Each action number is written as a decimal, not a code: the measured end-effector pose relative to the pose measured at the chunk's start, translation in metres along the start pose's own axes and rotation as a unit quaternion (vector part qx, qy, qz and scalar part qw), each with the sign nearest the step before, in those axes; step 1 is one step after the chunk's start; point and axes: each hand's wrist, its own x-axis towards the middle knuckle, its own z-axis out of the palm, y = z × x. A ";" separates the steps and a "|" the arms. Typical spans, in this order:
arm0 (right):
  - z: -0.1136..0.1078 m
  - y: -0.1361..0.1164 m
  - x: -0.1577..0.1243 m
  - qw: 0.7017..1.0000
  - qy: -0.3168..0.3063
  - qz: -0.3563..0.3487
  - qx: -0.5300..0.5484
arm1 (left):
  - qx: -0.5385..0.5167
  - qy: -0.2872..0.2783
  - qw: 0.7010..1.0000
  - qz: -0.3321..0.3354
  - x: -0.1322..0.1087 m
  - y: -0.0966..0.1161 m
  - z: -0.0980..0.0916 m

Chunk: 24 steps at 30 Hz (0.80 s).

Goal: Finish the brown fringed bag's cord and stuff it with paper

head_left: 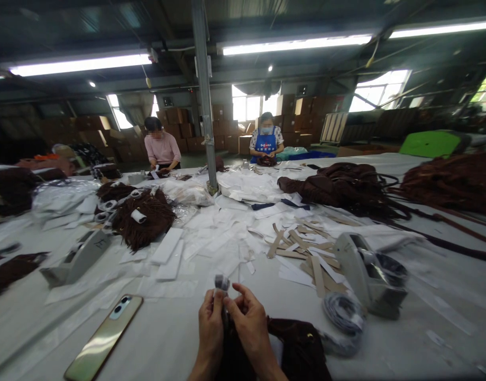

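Note:
Near the bottom centre, my left hand [211, 323] is closed round a narrow upright strap end [221, 282], greyish and seemingly wrapped in thin film or foam. My right hand [248, 323] is right beside it, thumb against the same piece and fingers curled; what lies between those fingertips is hidden. Under and behind my wrists lies a dark brown bag [302, 344] with small metal fittings, partly covered by my right forearm. To its right, a coil of strap wrapped in clear film [343, 312] rests on the table.
A phone [103, 338] lies at left. Grey tape dispensers [367, 275] [74, 259] flank the work area. Beyond are cardboard strips [302, 246], white foam sheets [167, 246], a fringed brown bag [147, 217], piled brown bags [341, 188] and a post [205, 95]. Two people [162, 145] work across the table.

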 end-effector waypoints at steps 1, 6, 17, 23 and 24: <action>0.000 -0.001 0.001 1.000 -0.009 0.009 0.013 | -0.014 -0.008 1.000 -0.005 0.000 0.000 0.000; -0.001 -0.003 0.003 0.994 -0.027 0.056 0.092 | -0.073 -0.062 0.995 -0.005 0.001 0.003 -0.003; -0.018 -0.001 0.009 0.991 -0.111 -0.013 0.077 | -0.195 -0.087 0.972 -0.097 -0.009 0.004 0.002; -0.008 0.015 -0.004 0.989 0.075 -0.114 -0.065 | -0.091 0.041 0.994 -0.045 -0.004 -0.007 0.003; -0.007 0.015 -0.006 0.986 0.073 -0.128 -0.082 | -0.065 0.048 0.996 -0.030 -0.003 -0.007 0.003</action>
